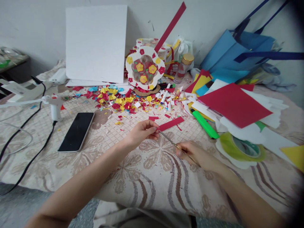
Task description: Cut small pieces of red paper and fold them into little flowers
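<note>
My left hand [142, 132] pinches one end of a short red paper strip [171, 123] above the patterned cloth. My right hand [194, 154] is closed around the handles of thin scissors [169, 141], whose blades point up-left and meet the strip's near end. Both hands hover just over the cloth, close together. Behind them lies a heap of small red, yellow and blue paper scraps [118, 103]. A round paper decoration [145, 68] with red and yellow flowers stands upright at the back.
A black phone [76, 131] lies to the left, beside a white glue gun [55, 106] with a black cable. On the right are coloured paper sheets [231, 103], a green marker [205, 124] and a green tape roll [242, 150]. A white board [96, 42] leans on the wall.
</note>
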The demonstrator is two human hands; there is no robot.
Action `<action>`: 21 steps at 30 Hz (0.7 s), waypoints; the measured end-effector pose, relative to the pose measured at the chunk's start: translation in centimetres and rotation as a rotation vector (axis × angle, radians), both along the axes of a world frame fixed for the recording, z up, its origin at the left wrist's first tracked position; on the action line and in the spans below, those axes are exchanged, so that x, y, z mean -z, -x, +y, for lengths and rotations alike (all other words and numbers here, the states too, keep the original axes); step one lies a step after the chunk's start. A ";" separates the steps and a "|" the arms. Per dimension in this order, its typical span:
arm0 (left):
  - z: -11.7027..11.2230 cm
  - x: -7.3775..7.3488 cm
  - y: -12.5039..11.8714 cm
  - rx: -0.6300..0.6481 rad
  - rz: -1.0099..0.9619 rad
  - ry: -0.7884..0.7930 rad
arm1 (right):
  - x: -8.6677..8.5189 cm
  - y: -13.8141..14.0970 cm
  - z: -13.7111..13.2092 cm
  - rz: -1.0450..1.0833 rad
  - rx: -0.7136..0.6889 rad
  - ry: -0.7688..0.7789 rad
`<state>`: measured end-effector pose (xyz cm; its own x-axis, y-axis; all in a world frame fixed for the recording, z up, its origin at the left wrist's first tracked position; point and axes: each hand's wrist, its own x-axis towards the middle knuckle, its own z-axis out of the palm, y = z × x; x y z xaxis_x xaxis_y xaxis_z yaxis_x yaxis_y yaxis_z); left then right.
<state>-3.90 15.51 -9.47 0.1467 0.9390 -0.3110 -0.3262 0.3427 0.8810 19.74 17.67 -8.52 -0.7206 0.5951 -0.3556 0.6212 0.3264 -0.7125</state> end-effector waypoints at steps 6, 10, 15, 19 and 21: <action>-0.1 -0.1 -0.1 0.010 0.031 -0.014 | -0.1 0.1 -0.3 0.023 0.069 0.010; -0.1 -0.1 -0.1 0.005 0.059 -0.025 | -0.1 0.1 -0.2 0.028 0.071 0.017; 0.0 -0.3 -0.2 0.003 0.098 -0.032 | 0.0 0.2 -0.2 0.020 0.056 0.011; -0.1 -0.4 -0.2 0.005 0.101 -0.034 | 0.1 0.1 -0.1 0.014 0.050 0.013; -0.1 -0.4 -0.2 0.003 0.103 -0.032 | 0.1 0.2 0.0 0.009 0.045 0.001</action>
